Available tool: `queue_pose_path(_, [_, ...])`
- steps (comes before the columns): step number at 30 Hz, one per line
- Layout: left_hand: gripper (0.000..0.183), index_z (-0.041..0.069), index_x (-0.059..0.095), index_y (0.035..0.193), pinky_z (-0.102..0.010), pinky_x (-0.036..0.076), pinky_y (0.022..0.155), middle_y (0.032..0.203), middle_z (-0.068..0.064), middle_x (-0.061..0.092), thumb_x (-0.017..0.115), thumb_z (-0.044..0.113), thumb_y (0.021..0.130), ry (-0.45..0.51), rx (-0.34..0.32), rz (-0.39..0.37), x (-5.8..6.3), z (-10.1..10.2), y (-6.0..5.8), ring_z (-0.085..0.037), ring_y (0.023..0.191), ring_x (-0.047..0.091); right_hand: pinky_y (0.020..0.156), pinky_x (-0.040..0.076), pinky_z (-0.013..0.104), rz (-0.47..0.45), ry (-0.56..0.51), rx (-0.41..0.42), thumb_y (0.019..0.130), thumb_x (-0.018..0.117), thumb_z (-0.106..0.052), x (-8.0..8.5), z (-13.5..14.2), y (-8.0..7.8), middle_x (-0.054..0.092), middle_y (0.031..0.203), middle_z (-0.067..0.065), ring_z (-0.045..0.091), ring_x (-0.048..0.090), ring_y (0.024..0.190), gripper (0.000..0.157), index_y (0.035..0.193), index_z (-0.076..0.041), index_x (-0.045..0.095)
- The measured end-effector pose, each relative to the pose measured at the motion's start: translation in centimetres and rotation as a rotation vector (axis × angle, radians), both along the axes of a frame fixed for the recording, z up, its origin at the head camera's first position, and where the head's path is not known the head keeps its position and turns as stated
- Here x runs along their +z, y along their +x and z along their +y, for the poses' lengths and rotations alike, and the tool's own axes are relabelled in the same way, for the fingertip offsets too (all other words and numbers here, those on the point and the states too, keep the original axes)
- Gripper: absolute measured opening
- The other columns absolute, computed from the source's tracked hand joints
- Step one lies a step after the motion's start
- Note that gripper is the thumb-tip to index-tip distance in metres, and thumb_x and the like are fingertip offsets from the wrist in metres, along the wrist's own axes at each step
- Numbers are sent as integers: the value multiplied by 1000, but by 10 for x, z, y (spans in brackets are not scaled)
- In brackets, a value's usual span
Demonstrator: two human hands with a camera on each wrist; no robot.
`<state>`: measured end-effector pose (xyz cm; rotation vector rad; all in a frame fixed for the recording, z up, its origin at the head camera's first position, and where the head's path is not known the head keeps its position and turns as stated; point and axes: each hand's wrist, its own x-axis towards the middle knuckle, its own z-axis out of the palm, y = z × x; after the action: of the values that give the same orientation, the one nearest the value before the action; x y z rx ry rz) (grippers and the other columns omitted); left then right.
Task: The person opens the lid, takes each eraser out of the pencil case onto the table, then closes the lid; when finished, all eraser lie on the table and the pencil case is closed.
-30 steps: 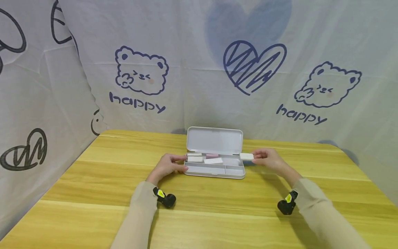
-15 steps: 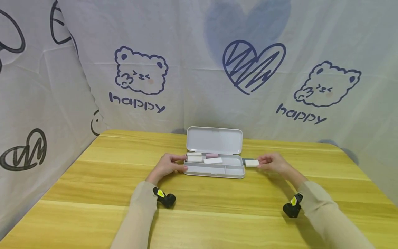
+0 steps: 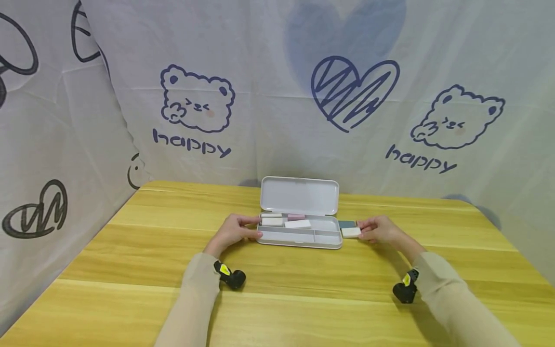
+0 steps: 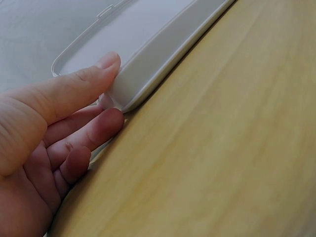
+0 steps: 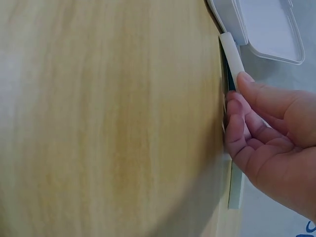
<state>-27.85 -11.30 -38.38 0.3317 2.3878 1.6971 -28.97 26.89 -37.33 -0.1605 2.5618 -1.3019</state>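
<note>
In the head view a white pencil case (image 3: 286, 236) lies on the table with its lid (image 3: 299, 195) raised. Several white erasers, one of them (image 3: 297, 224) slightly askew, and a pink eraser (image 3: 297, 217) sit in its back compartment. My left hand (image 3: 234, 230) holds the case's left end between thumb and fingers; the left wrist view shows the thumb on the case wall (image 4: 153, 64). To the right of the case, my right hand (image 3: 381, 230) pinches a white eraser (image 3: 350, 233) by its right end. Just behind that eraser lies a blue-grey block (image 3: 347, 224), partly hidden by it.
The wooden table (image 3: 277, 294) stretches in front of the case. Behind stands a white cloth (image 3: 269, 96) with printed bears and hearts. A pale green piece (image 5: 235, 187) shows beyond my hand in the right wrist view; its kind is unclear.
My right hand has brought the white eraser from the case's back right corner rightward and then down toward the front, uncovering the blue-grey block. The left hand stays at the case's end.
</note>
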Motion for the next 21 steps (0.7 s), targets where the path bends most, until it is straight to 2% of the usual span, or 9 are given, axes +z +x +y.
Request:
queue_pose_path(2, [45,-6,55,116,-24,40,52,117,-24,53,70,5,75,-4,-2,2,7,1,5,-13,56,51,53,42,23,-6,17,-3,78,66,0,0,0,-1,55,74,2,11,46,61,31,102,15,54])
queue_pose_path(5, [45,-6,55,116,-23,40,52,117,-24,53,70,5,75,2,-1,-3,9,1,7,-12,56,51,51,40,22,-22,40,-18,78,66,-1,1,-2,-1,52,73,3,12,44,59,29,102,12,56])
queue_pose_path(12, [47,2,60,114,-22,39,49,116,-16,57,76,13,71,6,34,-6,-19,-2,-13,-11,54,50,52,41,25,-6,64,-24,77,67,-1,5,-6,4,52,74,3,13,45,60,31,102,13,54])
queue_pose_path(15, [47,2,60,114,-22,39,50,116,-16,57,76,13,71,1,32,-8,-20,-2,-14,-11,55,50,53,42,26,7,56,-18,75,68,0,4,-4,3,54,75,2,13,46,61,32,101,14,54])
queue_pose_path(21, [47,1,59,114,-23,39,49,117,-17,56,75,13,71,11,25,-9,-20,-2,-14,-11,55,50,53,42,28,-4,60,-65,76,66,0,8,-4,0,57,77,4,14,46,59,25,97,11,58])
